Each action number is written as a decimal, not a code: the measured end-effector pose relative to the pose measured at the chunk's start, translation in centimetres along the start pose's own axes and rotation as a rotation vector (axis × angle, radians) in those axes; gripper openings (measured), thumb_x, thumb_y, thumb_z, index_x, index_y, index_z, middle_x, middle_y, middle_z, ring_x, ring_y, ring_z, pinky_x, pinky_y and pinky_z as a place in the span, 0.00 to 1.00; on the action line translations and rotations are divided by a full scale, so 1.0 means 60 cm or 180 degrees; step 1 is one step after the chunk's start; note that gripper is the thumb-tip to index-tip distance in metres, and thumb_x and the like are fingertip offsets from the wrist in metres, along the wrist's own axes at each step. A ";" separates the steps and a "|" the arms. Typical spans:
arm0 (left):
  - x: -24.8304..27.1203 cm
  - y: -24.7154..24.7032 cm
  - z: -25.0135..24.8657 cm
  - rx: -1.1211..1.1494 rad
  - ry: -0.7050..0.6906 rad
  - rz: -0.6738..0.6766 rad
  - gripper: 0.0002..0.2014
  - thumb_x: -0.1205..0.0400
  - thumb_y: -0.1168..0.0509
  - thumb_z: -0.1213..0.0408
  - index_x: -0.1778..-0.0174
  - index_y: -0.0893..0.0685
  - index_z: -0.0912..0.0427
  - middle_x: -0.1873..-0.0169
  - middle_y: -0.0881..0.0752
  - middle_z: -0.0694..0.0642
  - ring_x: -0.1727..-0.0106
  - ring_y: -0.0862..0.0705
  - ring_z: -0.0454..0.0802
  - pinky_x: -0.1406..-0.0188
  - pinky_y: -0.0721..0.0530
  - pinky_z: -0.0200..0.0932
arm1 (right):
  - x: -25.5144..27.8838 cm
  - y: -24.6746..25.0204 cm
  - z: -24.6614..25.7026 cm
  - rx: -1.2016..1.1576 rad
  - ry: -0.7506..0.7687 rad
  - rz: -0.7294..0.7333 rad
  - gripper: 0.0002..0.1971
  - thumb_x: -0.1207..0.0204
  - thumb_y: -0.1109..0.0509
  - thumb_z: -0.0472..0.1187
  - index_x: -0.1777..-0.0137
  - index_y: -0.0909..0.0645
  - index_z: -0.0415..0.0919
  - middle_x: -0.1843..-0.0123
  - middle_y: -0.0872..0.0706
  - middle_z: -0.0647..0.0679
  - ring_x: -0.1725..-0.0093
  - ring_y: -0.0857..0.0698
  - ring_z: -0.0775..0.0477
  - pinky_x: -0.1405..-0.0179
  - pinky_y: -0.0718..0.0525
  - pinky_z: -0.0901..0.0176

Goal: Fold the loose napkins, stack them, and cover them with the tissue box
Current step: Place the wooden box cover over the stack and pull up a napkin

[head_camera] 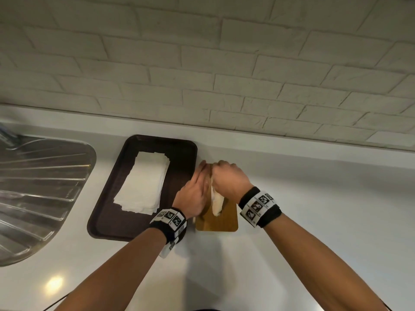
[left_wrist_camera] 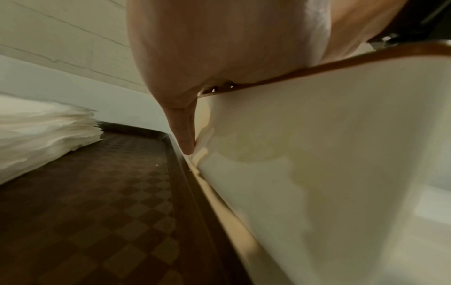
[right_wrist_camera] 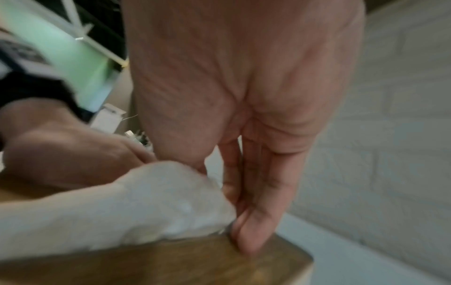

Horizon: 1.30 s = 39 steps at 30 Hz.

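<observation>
A stack of folded white napkins (head_camera: 143, 182) (left_wrist_camera: 36, 131) lies on the dark brown tray (head_camera: 105, 198) (left_wrist_camera: 109, 202). Right of the tray stands the tissue box (head_camera: 222, 221), white-sided (left_wrist_camera: 317, 154) with a wooden top (right_wrist_camera: 171, 260). A white tissue (head_camera: 217, 206) (right_wrist_camera: 158, 202) sticks out of its top. My left hand (head_camera: 195, 189) (left_wrist_camera: 185, 119) lies with straight fingers against the box's left side, between box and tray. My right hand (head_camera: 229, 178) (right_wrist_camera: 253, 192) is on top of the box; thumb and fingers pinch the tissue, and the fingertips touch the wood near the far edge.
A steel drainboard (head_camera: 38, 187) takes up the left of the white counter (head_camera: 314, 209). A white brick wall (head_camera: 224, 63) runs close behind the tray and the box. The tray's right rim almost touches the box.
</observation>
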State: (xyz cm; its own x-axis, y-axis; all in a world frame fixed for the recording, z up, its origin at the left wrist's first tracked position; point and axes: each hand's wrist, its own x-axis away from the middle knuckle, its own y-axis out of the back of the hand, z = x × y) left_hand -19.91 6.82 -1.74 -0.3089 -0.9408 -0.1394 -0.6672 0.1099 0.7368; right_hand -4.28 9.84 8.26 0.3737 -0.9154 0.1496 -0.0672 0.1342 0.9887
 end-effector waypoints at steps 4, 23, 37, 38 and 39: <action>-0.003 -0.007 0.003 -0.0256 -0.0044 0.0043 0.32 0.06 0.61 0.47 0.04 0.46 0.50 0.04 0.53 0.45 0.24 0.17 0.53 0.29 0.11 0.48 | -0.022 -0.020 -0.055 -0.1236 -0.0961 0.0064 0.16 0.11 0.39 0.52 0.55 0.23 0.41 0.57 0.17 0.41 0.51 0.13 0.30 0.55 0.22 0.51; 0.030 0.035 -0.053 -0.1237 -0.0810 0.0179 0.11 0.07 0.41 0.49 0.44 0.22 0.53 0.49 0.16 0.50 0.49 0.30 0.45 0.50 0.31 0.46 | -0.030 -0.031 -0.045 -0.0546 -0.0487 0.0167 0.21 0.03 0.49 0.45 0.43 0.16 0.36 0.48 0.14 0.35 0.43 0.14 0.30 0.43 0.18 0.42; 0.079 0.020 -0.058 -0.1066 -0.0693 -0.0091 0.13 0.10 0.41 0.50 0.44 0.18 0.56 0.50 0.18 0.52 0.52 0.20 0.46 0.51 0.15 0.38 | -0.033 -0.039 -0.031 -0.0442 -0.0643 -0.0027 0.19 0.06 0.42 0.48 0.38 0.16 0.34 0.44 0.13 0.36 0.45 0.12 0.31 0.45 0.16 0.46; 0.081 0.016 -0.061 -0.1064 -0.0715 -0.0098 0.10 0.11 0.39 0.54 0.43 0.18 0.56 0.50 0.16 0.53 0.52 0.17 0.46 0.51 0.13 0.38 | -0.037 -0.039 -0.032 -0.0462 -0.0629 -0.0038 0.19 0.05 0.43 0.47 0.40 0.16 0.34 0.46 0.13 0.36 0.46 0.11 0.31 0.45 0.15 0.45; 0.081 0.012 -0.065 -0.1104 -0.0725 -0.0118 0.08 0.12 0.36 0.57 0.44 0.18 0.57 0.51 0.15 0.53 0.53 0.16 0.47 0.52 0.11 0.40 | -0.040 -0.038 -0.031 -0.0516 -0.0642 -0.0066 0.20 0.05 0.44 0.48 0.43 0.16 0.35 0.48 0.13 0.37 0.48 0.11 0.31 0.46 0.15 0.45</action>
State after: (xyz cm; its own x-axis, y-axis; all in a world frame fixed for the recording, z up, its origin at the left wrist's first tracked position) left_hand -19.26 1.07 0.69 -0.4570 -0.8429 -0.2842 -0.4249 -0.0738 0.9022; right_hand -3.31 12.41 5.65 0.1801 -0.9736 0.1402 0.0937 0.1589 0.9828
